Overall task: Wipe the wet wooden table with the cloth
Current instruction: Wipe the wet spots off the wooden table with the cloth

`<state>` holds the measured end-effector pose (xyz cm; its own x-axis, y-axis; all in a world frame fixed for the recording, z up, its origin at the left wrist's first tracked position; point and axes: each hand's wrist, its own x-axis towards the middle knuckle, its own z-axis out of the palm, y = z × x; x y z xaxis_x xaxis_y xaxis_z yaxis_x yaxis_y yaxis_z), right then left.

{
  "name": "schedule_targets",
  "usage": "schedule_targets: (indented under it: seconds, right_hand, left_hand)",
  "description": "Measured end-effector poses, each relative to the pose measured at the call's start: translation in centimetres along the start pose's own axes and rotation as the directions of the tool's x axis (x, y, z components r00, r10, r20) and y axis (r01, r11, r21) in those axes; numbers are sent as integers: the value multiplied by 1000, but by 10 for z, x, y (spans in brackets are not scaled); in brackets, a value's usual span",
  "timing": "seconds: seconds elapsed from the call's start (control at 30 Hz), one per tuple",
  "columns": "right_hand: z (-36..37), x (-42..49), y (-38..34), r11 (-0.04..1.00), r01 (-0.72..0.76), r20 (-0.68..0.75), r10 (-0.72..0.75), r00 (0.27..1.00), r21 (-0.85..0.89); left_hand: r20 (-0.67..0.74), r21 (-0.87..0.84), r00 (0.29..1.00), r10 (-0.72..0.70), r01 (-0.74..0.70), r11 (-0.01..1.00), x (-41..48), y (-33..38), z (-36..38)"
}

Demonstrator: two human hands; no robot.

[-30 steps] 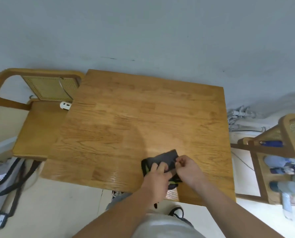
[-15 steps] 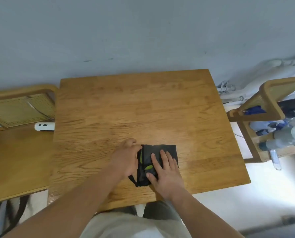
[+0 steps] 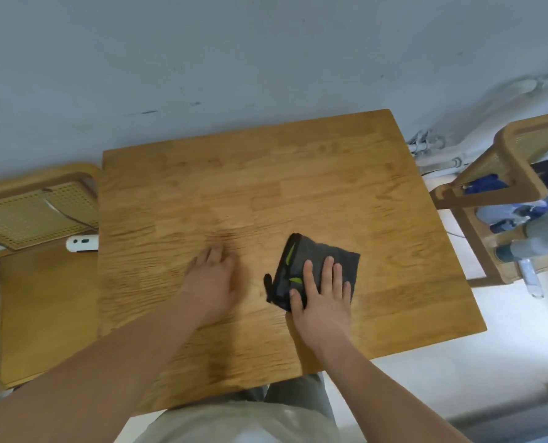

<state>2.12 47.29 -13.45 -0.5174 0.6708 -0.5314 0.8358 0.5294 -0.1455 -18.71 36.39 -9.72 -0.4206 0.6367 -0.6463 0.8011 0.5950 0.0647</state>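
A square wooden table point(image 3: 266, 174) fills the middle of the view. On its near right part lies a folded dark grey cloth point(image 3: 314, 257) with green marks. My right hand point(image 3: 322, 292) lies flat on the cloth's near half, fingers spread and pressing it to the wood. My left hand point(image 3: 212, 279) rests flat on the bare tabletop to the left of the cloth, a hand's width away, holding nothing. It is slightly blurred.
A wooden chair with a cane back point(image 3: 36, 215) stands against the table's left side, and a white device point(image 3: 81, 243) lies on its seat. Another wooden chair point(image 3: 502, 187) at the right holds bottles point(image 3: 534, 238). A grey wall runs behind the table.
My left hand has let go of the cloth and slid left onto bare wood. My right hand has pushed the cloth to the right. The view has shifted.
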Motion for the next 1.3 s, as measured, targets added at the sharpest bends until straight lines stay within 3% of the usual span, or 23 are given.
schedule_targets:
  seconds: [0.13,0.23,0.4,0.53,0.7,0.8,0.93,1.17,1.3]
  right_hand:
    - [10,-21,-17,981,177,144,-164,976,-81]
    - [-8,8,-11,963,230,143,-210,967,-140]
    - [-75,95,-9,997,45,122,-37,992,-62]
    - [-69,108,-34,1000,-25,37,26,999,-16]
    - [-41,66,-43,962,244,113,-230,967,-123]
    - [-57,84,-29,912,355,196,-317,928,-204]
    - [-105,150,-22,922,311,188,-271,944,-233]
    - [-135,218,-59,953,231,139,-206,969,-194]
    - [-119,188,-50,830,459,231,-401,886,-317]
  left_hand:
    - [-19,53,999,45,-44,998,10,3,-8]
    - [-29,68,997,65,-63,996,17,3,-14]
    - [-14,107,998,59,-57,993,24,-10,-30]
    - [-8,123,1000,22,-21,992,41,-25,-39]
    - [-27,99,998,55,-52,994,72,-15,-64]
    - [-3,101,999,-34,34,994,95,-11,-79]
    - [100,121,986,-132,120,985,112,-12,-88]
    - [156,-7,975,-159,162,987,123,-17,-91]
    - [171,-10,970,-171,175,985,124,-14,-91]
